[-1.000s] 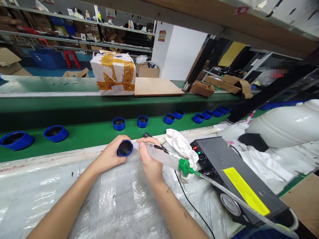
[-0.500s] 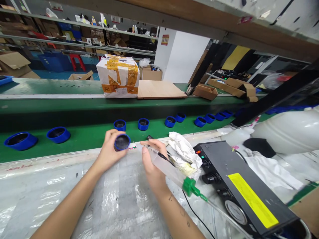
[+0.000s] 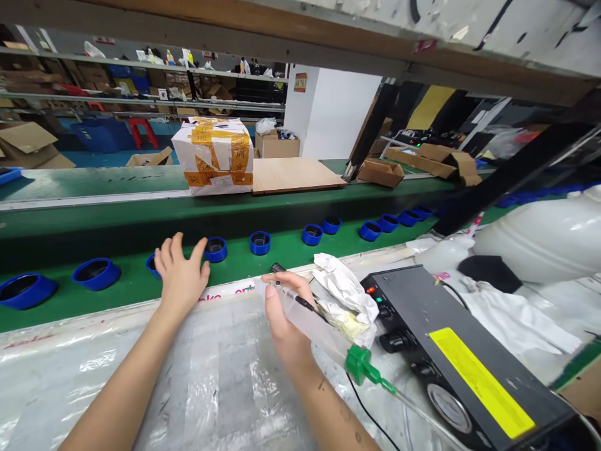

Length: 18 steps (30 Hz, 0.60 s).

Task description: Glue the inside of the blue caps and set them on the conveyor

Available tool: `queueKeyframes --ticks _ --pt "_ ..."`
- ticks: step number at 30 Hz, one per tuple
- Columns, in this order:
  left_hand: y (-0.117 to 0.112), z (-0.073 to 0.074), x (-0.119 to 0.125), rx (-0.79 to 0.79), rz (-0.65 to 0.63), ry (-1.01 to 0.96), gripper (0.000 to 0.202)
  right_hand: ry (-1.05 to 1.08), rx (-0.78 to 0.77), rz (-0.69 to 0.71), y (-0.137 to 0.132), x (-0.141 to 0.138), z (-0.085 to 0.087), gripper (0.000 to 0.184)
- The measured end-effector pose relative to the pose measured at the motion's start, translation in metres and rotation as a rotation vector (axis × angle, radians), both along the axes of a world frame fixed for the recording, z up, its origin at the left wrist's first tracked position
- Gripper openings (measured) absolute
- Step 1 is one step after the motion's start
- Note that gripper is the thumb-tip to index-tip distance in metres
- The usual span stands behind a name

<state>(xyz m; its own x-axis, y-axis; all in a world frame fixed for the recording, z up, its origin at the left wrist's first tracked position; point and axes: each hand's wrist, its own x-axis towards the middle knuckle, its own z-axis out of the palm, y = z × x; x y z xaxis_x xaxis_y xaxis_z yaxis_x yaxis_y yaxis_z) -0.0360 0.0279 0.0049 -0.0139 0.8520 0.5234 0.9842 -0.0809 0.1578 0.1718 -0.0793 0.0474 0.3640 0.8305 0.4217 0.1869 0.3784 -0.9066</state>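
The fingers [image 3: 176, 249] of the left hand [image 3: 181, 280] are now spread wide and hold nothing, whereas in the earlier frame they wrapped around a blue cap. A blue plastic cap [image 3: 151, 266] now stands on the green conveyor belt [image 3: 282, 254], just beside the hand and partly hidden by it, though the view cannot settle whether it is the same cap. Another cap [image 3: 216, 249] sits just to the right of the fingertips, and more caps run in a row along the belt in both directions. The right hand [image 3: 285, 312] stays closed, with its thumb and fingers curled around a clear plastic syringe barrel [image 3: 305, 321] that lies tilted across the palm. A green fitting [image 3: 359, 364] caps the barrel's far end and leads into a clear tube [image 3: 422, 411]. Crumpled white paper [image 3: 342, 291] lies just beyond the barrel, beside a black dispensing controller [image 3: 451, 351] with a yellow label [image 3: 481, 382]. Both forearms extend over clear plastic sheeting [image 3: 211, 382] on the bench. Farther off, across the belt, stands a carton [image 3: 212, 155] bound with orange tape.
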Motion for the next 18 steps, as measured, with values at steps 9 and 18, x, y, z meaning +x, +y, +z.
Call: queueKeyframes --ticks 9,18 --pt "0.003 -0.008 -0.005 -0.140 -0.469 -0.196 0.009 -0.038 -0.012 -0.007 -0.002 -0.003 0.000 0.012" --pt "-0.030 0.008 0.014 -0.298 -0.647 -0.438 0.064 -0.002 -0.028 0.120 0.008 -0.008 -0.010 0.006"
